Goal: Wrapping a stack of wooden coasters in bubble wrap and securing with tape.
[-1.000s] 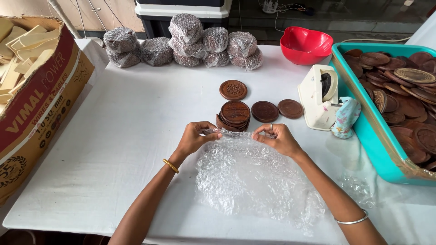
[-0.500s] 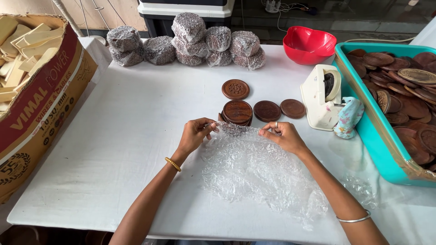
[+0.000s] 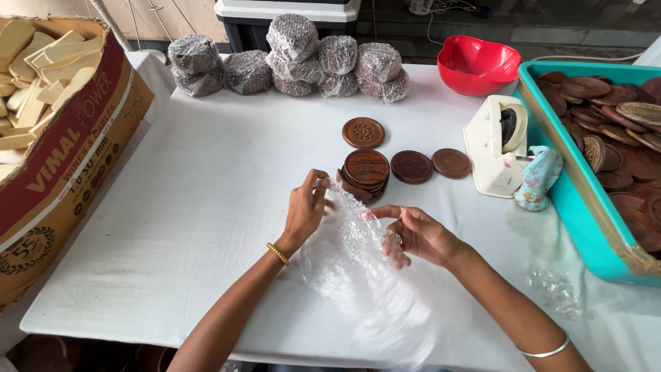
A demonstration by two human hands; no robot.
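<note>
Bubble wrap sheet (image 3: 358, 275) now lifting off table at far edge, hands drawing closer together than half second ago. Left hand (image 3: 306, 210) pinching wrap's top edge; right hand (image 3: 413, 234) gripping it beside. Sheet lying on white table (image 3: 206, 207), just before stack of carved wooden coasters (image 3: 366, 172). Loose coasters (image 3: 411, 167) sitting alongside; wrapped bundles (image 3: 292, 58) resting behind; tape dispenser (image 3: 497, 145) standing right.
</note>
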